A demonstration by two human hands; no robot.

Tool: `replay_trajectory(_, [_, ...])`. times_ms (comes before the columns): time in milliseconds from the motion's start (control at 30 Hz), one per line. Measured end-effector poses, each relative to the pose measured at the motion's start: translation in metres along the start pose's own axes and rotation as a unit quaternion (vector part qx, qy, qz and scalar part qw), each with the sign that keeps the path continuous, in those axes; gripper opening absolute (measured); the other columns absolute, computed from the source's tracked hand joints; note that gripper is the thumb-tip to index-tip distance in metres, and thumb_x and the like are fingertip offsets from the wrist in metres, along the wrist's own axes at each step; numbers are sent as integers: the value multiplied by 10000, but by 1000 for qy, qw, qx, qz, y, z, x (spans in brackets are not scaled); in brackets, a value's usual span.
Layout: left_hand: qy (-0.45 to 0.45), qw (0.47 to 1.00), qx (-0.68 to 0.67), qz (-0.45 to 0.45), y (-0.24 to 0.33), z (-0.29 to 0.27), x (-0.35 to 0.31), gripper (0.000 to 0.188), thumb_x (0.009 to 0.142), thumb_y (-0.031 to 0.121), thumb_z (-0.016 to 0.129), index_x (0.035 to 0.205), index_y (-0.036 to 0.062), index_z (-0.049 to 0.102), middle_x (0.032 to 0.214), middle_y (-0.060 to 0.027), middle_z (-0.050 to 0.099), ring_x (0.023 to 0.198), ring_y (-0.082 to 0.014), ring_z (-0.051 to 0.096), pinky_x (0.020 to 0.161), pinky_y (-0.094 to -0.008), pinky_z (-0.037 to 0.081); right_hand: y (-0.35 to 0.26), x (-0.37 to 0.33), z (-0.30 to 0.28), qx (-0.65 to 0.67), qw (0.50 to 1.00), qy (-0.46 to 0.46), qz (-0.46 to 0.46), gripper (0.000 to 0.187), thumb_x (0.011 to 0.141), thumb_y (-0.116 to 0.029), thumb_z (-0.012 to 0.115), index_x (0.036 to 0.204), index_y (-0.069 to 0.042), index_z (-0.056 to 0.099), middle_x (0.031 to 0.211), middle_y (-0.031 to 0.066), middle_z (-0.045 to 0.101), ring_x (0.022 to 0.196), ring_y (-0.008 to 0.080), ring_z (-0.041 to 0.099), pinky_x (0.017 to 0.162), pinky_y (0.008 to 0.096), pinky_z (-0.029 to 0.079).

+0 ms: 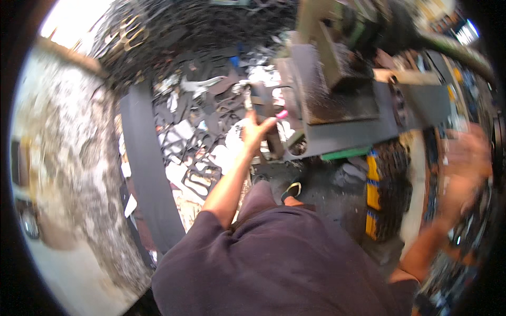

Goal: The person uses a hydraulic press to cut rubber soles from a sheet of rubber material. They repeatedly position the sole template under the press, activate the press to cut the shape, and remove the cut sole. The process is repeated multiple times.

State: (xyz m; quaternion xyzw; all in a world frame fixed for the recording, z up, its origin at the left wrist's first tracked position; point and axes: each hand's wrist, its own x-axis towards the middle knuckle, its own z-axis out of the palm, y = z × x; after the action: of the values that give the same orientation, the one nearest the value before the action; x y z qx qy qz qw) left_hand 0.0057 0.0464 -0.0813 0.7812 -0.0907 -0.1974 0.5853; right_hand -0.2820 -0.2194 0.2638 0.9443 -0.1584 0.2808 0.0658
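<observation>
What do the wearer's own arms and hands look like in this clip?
The shirt is dark, a purplish grey, with short sleeves of the same colour. Both forearms are uncovered. The left hand is bare, with no watch visible; the right hand is too blurred for small details.

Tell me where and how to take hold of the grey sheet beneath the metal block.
Best, I think, grip the grey sheet by its near edge, beside the green strip, coming from the person's side, thumb above and fingers below. That edge juts out in front of the metal block, while the left end, with its rounded cut-out, looks weaker.
</observation>
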Motion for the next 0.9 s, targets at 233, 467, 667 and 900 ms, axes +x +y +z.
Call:
replay_trajectory(233, [-64,988,-120,69,134,62,-78,816,839,222,874,1369,5,293,1262,-168,525,1163,-248,548,1015,-382,453,-175,-128,192,314,923,-98,200,1012,778,-283,858,1572,-16,289,1533,224,386,1466,402,328,1224,472,302])
replay_trajectory(467, [-91,993,-31,73,57,109,-71,754,886,229,816,1486,40,401,1434,-180,490,1313,-299,481,1098,-396,388,-40,-157,213,200,848,69,485,885,836,-319,814,1502,42,356,1470,309,490,1356,462,496,1125,490,416])
replay_trajectory(667, [-104,993,-46,-35,-32,157,-6,358,917,25,682,1261,14,584,1071,-65,673,929,-158,643,840,-283,508,163,-155,300,200,813,-46,544,846,805,-427,812,1466,-37,457,1381,273,595,1346,447,501,1082,511,429])
replay_trajectory(900, [-63,961,-257,-78,-22,184,1,342,907,-134,595,1206,32,608,1073,-51,696,901,-157,661,785,-270,522,334,-187,370,67,864,-201,457,640,715,-566,870,1190,-174,698,1573,278,369,1435,493,386,1179,522,365])
